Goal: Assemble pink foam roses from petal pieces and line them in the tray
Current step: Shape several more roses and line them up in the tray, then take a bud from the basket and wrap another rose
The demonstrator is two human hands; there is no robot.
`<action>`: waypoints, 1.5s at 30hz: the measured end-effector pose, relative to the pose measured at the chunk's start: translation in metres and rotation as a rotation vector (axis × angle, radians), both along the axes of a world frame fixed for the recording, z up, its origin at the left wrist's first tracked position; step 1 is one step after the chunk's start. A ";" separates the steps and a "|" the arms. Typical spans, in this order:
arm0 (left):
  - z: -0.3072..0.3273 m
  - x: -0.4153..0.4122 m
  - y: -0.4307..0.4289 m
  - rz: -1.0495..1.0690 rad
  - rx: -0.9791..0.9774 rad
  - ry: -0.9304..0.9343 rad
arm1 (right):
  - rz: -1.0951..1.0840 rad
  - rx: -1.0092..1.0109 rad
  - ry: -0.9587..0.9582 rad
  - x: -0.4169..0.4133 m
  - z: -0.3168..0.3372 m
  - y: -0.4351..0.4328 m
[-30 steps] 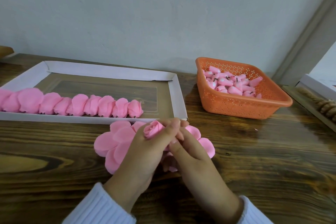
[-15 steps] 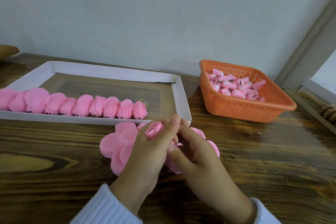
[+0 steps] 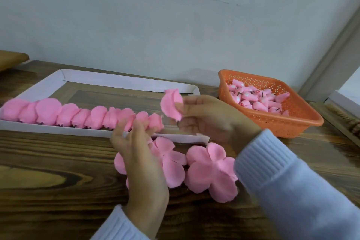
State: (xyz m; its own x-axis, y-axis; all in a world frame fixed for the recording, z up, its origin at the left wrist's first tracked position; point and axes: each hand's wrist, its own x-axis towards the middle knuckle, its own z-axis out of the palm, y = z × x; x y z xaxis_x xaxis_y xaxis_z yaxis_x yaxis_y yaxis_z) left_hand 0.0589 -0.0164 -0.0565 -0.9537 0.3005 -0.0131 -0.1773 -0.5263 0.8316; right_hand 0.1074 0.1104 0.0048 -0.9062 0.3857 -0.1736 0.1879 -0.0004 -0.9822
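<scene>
A pale bare wall (image 3: pixel 175 25) backs a dark wood-grain surface (image 3: pixel 48 191), on which a shallow white cardboard tray (image 3: pixel 120 81) lies lengthwise. Along the tray's near edge runs a row of roses (image 3: pixel 78 115), packed touching one another from the left end towards the right, so each new flower has a neighbour to lean on.

The hands are apart. The right hand (image 3: pixel 210 117) pinches a finished rose (image 3: pixel 172 104) by its base, holding it over the tray just beyond the last flower in the row; the grip low down leaves the petals uncrushed. The left hand (image 3: pixel 140 154) hovers at the row's end with fingers loosely spread and nothing in them that I can see, though blur hides whether they touch the last rose. It looks placed to steady the row as the next flower goes in.

Flat petal pieces (image 3: pixel 210 169) lie on the surface just in front of the tray, within easy reach. An orange basket (image 3: pixel 272 121) to the right holds pink buds (image 3: pixel 257 99), probably the rose centres.
</scene>
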 end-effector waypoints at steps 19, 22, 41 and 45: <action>-0.008 0.006 0.004 0.084 -0.074 0.128 | -0.202 0.541 -0.616 -0.068 -0.040 0.027; -0.009 0.005 0.006 0.088 -0.081 0.121 | -0.203 0.473 -0.596 -0.066 -0.037 0.023; -0.013 0.006 0.007 0.037 -0.120 0.145 | -0.245 0.824 -0.499 -0.047 -0.027 0.035; -0.013 0.008 0.006 0.024 -0.118 0.160 | -0.424 0.683 -0.088 -0.022 -0.015 0.046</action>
